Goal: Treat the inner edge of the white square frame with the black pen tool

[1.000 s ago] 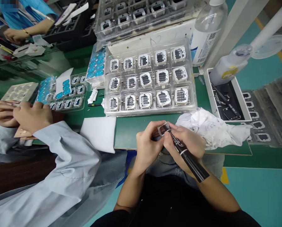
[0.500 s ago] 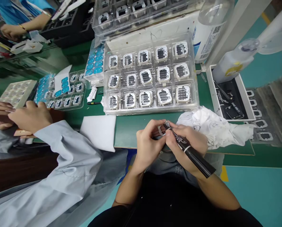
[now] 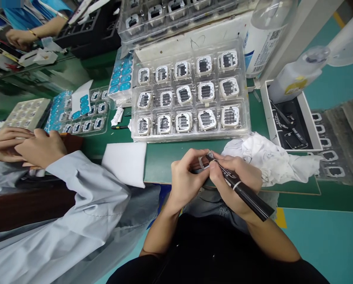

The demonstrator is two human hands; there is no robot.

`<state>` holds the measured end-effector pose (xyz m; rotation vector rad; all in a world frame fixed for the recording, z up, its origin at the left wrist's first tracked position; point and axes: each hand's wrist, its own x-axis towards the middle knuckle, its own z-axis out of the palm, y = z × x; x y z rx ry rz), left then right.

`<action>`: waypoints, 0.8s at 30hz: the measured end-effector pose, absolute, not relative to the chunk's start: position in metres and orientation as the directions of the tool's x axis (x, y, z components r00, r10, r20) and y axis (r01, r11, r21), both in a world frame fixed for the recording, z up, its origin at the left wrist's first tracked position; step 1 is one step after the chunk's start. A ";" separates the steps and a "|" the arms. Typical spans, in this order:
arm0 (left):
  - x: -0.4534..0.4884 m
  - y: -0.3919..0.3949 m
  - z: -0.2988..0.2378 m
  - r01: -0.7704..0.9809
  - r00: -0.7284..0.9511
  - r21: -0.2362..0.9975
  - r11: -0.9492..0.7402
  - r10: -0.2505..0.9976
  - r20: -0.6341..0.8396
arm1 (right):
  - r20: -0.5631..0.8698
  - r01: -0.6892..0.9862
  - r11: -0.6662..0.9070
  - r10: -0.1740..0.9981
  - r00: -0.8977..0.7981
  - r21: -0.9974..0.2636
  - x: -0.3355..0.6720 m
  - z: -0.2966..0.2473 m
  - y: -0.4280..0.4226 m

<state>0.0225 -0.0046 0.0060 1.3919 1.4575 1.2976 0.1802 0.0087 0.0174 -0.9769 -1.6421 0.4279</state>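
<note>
My left hand point(image 3: 185, 179) pinches a small pale rounded-square frame point(image 3: 204, 162) between thumb and fingers, low over the front edge of the green table point(image 3: 160, 159). Closed round a thick black marker pen point(image 3: 247, 195), my right hand point(image 3: 238, 173) holds it slanted, with its tip end at the frame. The exact contact between tip and frame is hidden by my fingers. Beyond my hands lies a clear plastic tray point(image 3: 191, 136) with rows of similar white frames holding dark segmented parts point(image 3: 230, 116).
A crumpled white cloth point(image 3: 268, 161) lies right of my hands, a white foam sheet point(image 3: 124, 163) left. A white box point(image 3: 314, 136) contains a bottle point(image 3: 294, 77) and black parts. Left, a co-worker's hands point(image 3: 42, 150) and grey sleeve point(image 3: 90, 193) are close. Another tray point(image 3: 152, 29) stands behind.
The view has shifted slightly, so most things sit a little further right. Both hands keep their grips, and the marker remains at the frame.
</note>
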 end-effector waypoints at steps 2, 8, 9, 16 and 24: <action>0.022 -0.005 0.007 0.249 -0.155 0.964 -0.097 0.978 0.138 | 0.632 0.375 0.597 0.774 -0.037 -0.709 0.181 0.017 0.008; 0.023 -0.005 0.007 0.227 -0.140 0.969 -0.095 0.982 0.129 | 0.624 0.370 0.579 0.782 0.001 -0.726 0.180 0.017 0.008; 0.023 -0.005 0.008 0.221 -0.139 0.971 -0.092 0.982 0.124 | 0.628 0.369 0.584 0.778 -0.003 -0.723 0.181 0.017 0.008; 0.023 -0.004 0.010 0.191 -0.138 0.979 -0.069 0.986 0.096 | 0.633 0.382 0.589 0.774 -0.012 -0.712 0.182 0.015 0.007; 0.023 -0.004 0.009 0.165 -0.118 0.984 -0.075 0.988 0.095 | 0.637 0.374 0.594 0.771 -0.009 -0.713 0.180 0.014 0.006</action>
